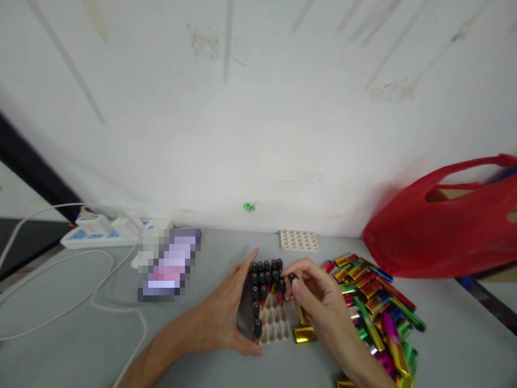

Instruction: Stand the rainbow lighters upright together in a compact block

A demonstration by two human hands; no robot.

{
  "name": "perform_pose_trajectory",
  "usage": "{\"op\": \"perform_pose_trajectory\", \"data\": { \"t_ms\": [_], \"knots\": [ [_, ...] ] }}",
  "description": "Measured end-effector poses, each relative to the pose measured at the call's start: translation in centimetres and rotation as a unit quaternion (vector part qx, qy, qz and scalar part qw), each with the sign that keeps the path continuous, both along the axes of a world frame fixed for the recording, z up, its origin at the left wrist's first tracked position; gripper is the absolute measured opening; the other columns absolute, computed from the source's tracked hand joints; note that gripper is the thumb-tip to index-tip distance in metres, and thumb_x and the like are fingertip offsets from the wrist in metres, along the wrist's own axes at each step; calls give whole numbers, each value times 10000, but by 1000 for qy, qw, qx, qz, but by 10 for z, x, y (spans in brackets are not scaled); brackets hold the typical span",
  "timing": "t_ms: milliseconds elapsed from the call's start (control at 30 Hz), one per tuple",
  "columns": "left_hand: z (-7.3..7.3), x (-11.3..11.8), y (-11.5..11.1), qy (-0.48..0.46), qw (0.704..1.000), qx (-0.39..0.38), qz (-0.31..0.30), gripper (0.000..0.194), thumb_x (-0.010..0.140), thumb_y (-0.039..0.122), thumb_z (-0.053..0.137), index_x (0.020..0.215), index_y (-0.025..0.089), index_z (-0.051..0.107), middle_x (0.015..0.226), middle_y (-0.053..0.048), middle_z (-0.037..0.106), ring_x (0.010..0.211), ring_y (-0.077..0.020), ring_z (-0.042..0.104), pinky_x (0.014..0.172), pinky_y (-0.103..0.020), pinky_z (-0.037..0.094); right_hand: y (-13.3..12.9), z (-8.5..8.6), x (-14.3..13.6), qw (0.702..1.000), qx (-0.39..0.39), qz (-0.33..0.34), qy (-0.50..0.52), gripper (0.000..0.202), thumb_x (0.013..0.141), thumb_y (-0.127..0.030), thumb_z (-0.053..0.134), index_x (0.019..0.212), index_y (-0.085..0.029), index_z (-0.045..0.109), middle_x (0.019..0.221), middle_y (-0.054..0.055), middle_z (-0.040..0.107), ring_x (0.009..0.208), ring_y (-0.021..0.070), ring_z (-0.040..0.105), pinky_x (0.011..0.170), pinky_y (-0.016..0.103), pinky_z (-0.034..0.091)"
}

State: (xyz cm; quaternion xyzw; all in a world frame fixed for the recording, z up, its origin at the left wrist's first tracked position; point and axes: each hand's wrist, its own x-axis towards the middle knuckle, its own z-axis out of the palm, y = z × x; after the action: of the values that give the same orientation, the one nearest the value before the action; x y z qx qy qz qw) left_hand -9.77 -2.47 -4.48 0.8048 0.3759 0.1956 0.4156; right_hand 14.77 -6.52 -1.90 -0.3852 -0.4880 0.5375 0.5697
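A pale tray with rows of holes (277,326) lies on the table before me. Black-tipped metallic tubes (261,277) stand upright in its back rows and down its left column; the front-right holes show no tubes. My left hand (222,310) spans the tray's left side, thumb at the front corner and fingers at the back, fingers spread around it. Above the tray's right edge, the thumb and fingers of my right hand (319,302) pinch a black-tipped tube (293,277), whose lower part is mostly hidden. To the right lies a heap of shiny multicoloured tubes (369,293).
Against the wall rests another pale holed tray (299,241). A red bag (452,231) stands at the right. On the left are a phone (172,264), a white power strip (117,231) and a loose white cable (103,304) looping across the table.
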Motion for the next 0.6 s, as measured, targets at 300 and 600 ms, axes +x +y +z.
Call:
{"op": "perform_pose_trajectory", "data": {
  "t_ms": [300,600],
  "knots": [
    [2,0,1,6,1000,5,-5,1668,674,528,1074,1794,399,-155,1907,-115,79,1707,-547,165,1395,-683,168,3,4,8,974,103,-19,-198,144,988,-429,868,1090,-328,875,863,13,685,876,256,611,849,390,450],
    [2,1,1,8,1000,1,-5,1699,649,504,1089,1808,320,-139,1898,-171,59,1738,-477,110,1414,-643,140,7,0,12,919,202,-44,-336,121,993,-349,882,1114,-356,871,885,17,634,916,279,573,809,396,437]
  ]
}}
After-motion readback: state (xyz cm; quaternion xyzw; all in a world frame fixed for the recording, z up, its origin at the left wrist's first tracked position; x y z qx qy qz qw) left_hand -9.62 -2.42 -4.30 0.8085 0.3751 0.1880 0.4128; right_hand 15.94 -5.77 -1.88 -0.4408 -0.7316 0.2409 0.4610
